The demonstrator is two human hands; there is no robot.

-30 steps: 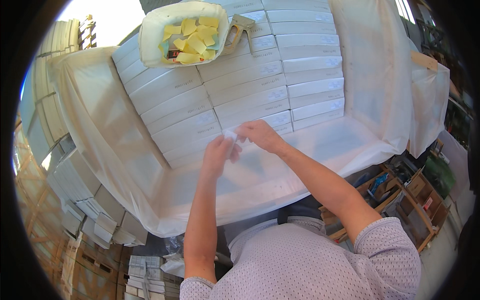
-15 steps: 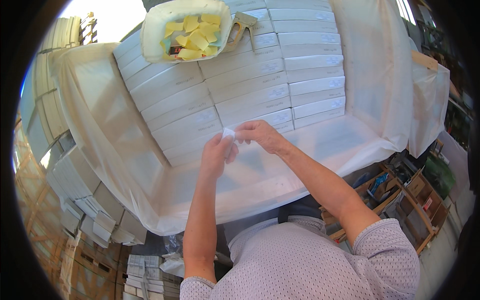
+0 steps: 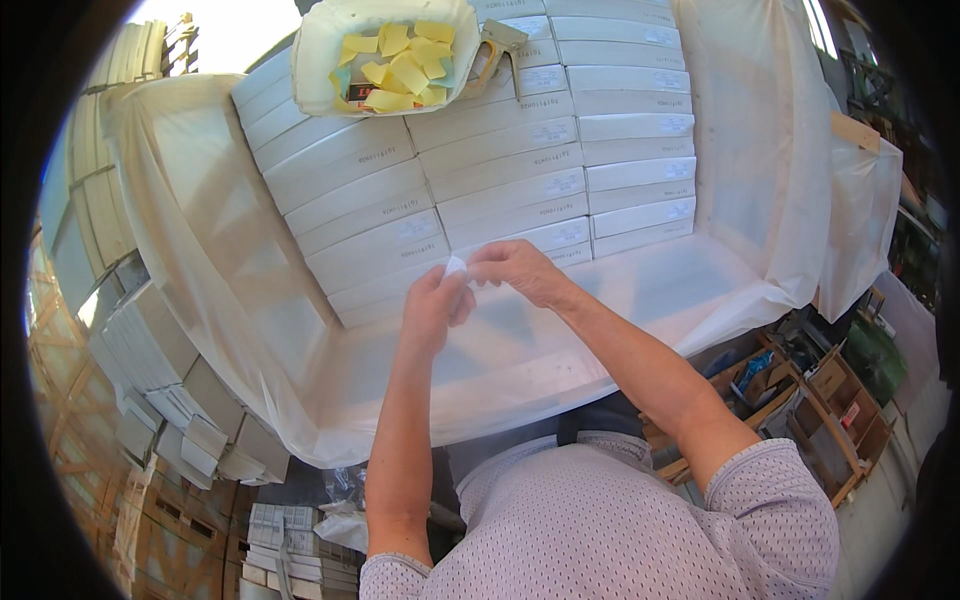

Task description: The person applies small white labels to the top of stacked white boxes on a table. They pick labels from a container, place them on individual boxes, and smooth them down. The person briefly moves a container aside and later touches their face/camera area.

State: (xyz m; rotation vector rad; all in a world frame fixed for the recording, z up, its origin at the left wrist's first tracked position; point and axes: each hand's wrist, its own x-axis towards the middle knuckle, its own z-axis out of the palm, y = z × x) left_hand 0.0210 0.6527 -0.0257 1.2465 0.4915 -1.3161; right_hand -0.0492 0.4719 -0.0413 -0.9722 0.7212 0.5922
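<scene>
Between my two hands is a small white piece, paper or a label by its look (image 3: 455, 266). My left hand (image 3: 434, 303) is closed on it from below, thumb along its edge. The fingertips of my right hand (image 3: 515, 270) pinch together at its right side; whether they grip the piece or only touch it is hard to make out. Just beyond my hands stand stacked white cardboard boxes (image 3: 515, 210) with pale printed labels. On top of the stack sits a whitish plastic tub (image 3: 310, 75) with yellow paper slips (image 3: 408, 70), and a tape dispenser (image 3: 492, 58) lies beside it.
Translucent plastic sheeting (image 3: 560, 350) lines the large crate around the boxes, draped over its sides. More stacked boxes (image 3: 150, 350) and a wooden pallet (image 3: 170, 520) stand at the left. At the right is a wooden compartment box (image 3: 840, 420) with assorted items.
The view has shifted slightly, so the boxes and tub sit a little differently in it. Both hands keep nearly the same pose around the small white piece.
</scene>
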